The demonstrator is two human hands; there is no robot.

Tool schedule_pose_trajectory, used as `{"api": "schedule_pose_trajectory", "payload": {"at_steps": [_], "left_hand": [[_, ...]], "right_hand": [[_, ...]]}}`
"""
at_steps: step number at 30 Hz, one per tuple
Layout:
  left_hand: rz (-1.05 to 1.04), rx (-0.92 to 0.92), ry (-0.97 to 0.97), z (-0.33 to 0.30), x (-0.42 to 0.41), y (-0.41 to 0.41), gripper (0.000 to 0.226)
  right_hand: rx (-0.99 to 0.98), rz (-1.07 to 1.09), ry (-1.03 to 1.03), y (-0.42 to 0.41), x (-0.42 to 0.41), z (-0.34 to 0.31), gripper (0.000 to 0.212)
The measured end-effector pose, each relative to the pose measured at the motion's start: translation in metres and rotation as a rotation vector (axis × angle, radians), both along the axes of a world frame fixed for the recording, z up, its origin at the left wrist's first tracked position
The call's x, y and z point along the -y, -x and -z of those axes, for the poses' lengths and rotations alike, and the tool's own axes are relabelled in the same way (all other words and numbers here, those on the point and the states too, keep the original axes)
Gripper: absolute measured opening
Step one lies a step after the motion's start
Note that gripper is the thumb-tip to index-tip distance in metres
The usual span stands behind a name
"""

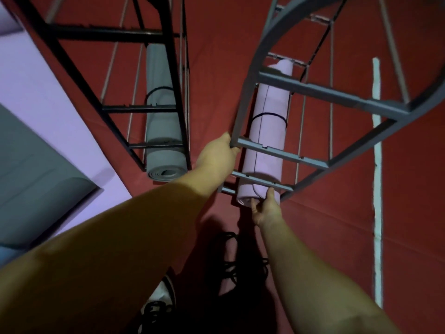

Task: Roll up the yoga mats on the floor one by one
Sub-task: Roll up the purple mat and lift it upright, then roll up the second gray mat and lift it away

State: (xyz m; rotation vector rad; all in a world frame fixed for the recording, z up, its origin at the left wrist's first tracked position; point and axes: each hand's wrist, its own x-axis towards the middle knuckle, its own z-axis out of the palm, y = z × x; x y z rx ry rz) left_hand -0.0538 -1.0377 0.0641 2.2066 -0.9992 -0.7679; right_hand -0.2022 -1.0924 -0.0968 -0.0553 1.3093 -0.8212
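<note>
Lowest in the frame, between the two forearms, are a shoe (159,302) and a dark tangle of cords (237,261) on the red floor (337,225).

Just above centre, the right hand (267,209) cups the near end of the rolled pink mat (265,141), thumb on its upper side and fingers under the rim, grasping it. The left hand (218,156) is curled round a bar of the grey rack (284,153) beside the roll, steadying it. The mat lies lengthwise inside that rack, bound by a dark band (269,115) at mid-length.

The step looks like seating this finished roll in the rack. To do it well, push along the roll's own axis so it slides under the crossbars and does not catch, keep the left hand bracing the frame against tipping, and keep the band snug so the layers do not telescope.

Left of centre, a rolled grey mat (163,131) with its own band lies in a black rack (154,109). At the left edge, a flat pink mat (48,97) and a flat grey mat (31,189) overlapping it appear not yet rolled.

The floor is a red covering with faint creases; a white line (376,165) runs up the right side. The light is dim.
</note>
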Motion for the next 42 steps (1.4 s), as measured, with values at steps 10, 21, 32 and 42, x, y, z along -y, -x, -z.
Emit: {"api": "schedule_pose_trajectory", "payload": {"at_steps": [10, 21, 32, 42], "left_hand": [[0.023, -0.215, -0.109, -0.005, -0.064, -0.017, 0.046], [-0.183, -0.286, -0.378, -0.050, -0.320, -0.076, 0.023], [-0.343, -0.184, -0.492, -0.111, -0.603, -0.091, 0.028], [-0.573, -0.141, -0.475, -0.059, -0.716, -0.146, 0.034]], "right_hand": [[-0.176, -0.315, -0.031, 0.004, -0.027, -0.029, 0.043], [-0.273, -1.779, 0.441, -0.097, -0.221, -0.170, 0.020], [-0.690, -2.581, 1.542, -0.207, -0.411, -0.280, 0.023], [-1.080, -2.903, 1.593, -0.311, -0.490, -0.266, 0.033]]}}
